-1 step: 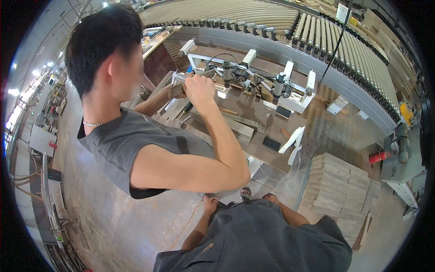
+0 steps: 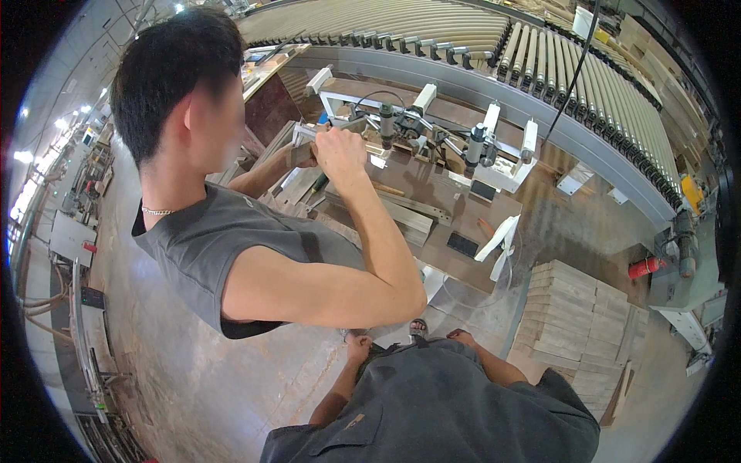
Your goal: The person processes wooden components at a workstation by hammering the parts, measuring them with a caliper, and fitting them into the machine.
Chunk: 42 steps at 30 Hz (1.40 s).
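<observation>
Low beside my dark shirt, my left hand (image 2: 358, 346) hangs with its fingers curled; whether anything is in them is hidden. My right hand (image 2: 462, 338) shows only in part at the shirt's other side, its fingers mostly out of sight. Neither hand reaches the workbench (image 2: 463, 204) in front. A co-worker in a grey sleeveless top (image 2: 289, 235) stands close on my left. Both of that person's hands are raised over the bench, with a caliper (image 2: 304, 133) against a short wooden piece (image 2: 299, 156).
Wood strips (image 2: 405, 221) and a black phone (image 2: 462, 245) lie on the bench beneath clamp-like machine parts (image 2: 475, 147). A roller conveyor (image 2: 567, 73) runs behind. Stacked boards (image 2: 571, 320) stand on the right, and a red fire extinguisher (image 2: 645, 267) is farther right.
</observation>
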Each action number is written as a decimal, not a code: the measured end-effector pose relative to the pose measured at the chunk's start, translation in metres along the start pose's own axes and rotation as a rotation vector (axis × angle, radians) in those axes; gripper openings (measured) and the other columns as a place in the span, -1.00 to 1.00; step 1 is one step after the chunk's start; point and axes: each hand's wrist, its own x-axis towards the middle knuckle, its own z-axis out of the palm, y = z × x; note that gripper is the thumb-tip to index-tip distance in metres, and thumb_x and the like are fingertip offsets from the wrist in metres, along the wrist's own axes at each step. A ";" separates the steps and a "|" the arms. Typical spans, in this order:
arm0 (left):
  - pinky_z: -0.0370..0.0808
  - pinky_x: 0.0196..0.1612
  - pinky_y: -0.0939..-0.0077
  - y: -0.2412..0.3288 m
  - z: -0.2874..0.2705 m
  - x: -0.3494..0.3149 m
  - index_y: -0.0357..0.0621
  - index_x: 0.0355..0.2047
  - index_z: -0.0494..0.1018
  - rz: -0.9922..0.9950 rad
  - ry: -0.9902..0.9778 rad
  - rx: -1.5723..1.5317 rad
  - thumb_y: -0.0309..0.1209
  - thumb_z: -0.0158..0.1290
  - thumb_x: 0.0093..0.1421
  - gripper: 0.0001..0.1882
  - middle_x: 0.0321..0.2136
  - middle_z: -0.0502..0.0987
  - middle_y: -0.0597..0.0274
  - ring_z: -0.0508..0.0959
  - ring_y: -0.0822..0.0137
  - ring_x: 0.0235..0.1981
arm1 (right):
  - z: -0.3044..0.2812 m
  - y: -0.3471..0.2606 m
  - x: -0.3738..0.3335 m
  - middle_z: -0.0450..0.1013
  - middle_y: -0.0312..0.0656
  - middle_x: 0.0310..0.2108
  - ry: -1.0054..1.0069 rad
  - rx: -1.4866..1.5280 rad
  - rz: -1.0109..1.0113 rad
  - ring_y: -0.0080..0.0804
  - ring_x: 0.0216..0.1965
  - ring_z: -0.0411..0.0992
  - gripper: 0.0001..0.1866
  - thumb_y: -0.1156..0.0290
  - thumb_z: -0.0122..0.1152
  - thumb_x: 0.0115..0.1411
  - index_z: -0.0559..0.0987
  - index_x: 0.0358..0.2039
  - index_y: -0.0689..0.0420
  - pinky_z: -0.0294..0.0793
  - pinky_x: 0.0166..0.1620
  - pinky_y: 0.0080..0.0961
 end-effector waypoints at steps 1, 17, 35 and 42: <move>0.45 -0.28 0.43 -0.001 0.000 0.000 -0.07 -0.34 0.53 -0.001 0.000 0.001 -0.17 0.03 0.10 -0.73 -0.53 0.56 0.25 0.55 0.31 -0.42 | 0.002 0.004 0.003 0.47 -0.17 -0.21 -0.001 0.001 0.000 -0.28 -0.19 0.43 -0.60 -0.03 -0.02 0.11 0.58 -0.25 -0.03 0.39 -0.11 -0.40; 0.45 -0.33 0.45 0.013 -0.008 -0.009 -0.11 -0.38 0.53 0.031 0.048 0.038 -0.17 0.04 0.09 -0.73 -0.59 0.54 0.27 0.54 0.34 -0.47 | -0.012 -0.024 -0.012 0.44 -0.19 -0.17 -0.117 -0.029 0.007 -0.29 -0.09 0.37 -0.63 0.03 -0.02 0.12 0.56 -0.20 -0.04 0.35 -0.02 -0.39; 0.46 -0.32 0.47 0.002 0.000 -0.003 -0.09 -0.33 0.51 -0.032 0.022 -0.015 -0.18 0.05 0.10 -0.73 -0.56 0.56 0.28 0.55 0.35 -0.46 | -0.008 -0.012 -0.007 0.43 -0.23 -0.14 -0.081 -0.005 0.057 -0.31 -0.10 0.38 -0.63 0.00 -0.04 0.09 0.57 -0.21 -0.13 0.36 -0.02 -0.39; 0.45 -0.33 0.46 0.005 0.002 -0.002 -0.07 -0.33 0.52 -0.085 -0.009 -0.037 -0.16 0.05 0.09 -0.73 -0.55 0.55 0.26 0.54 0.34 -0.46 | -0.006 0.002 -0.002 0.43 -0.24 -0.13 -0.135 -0.073 0.039 -0.29 -0.10 0.38 -0.63 0.03 -0.07 0.10 0.55 -0.18 -0.14 0.39 -0.05 -0.38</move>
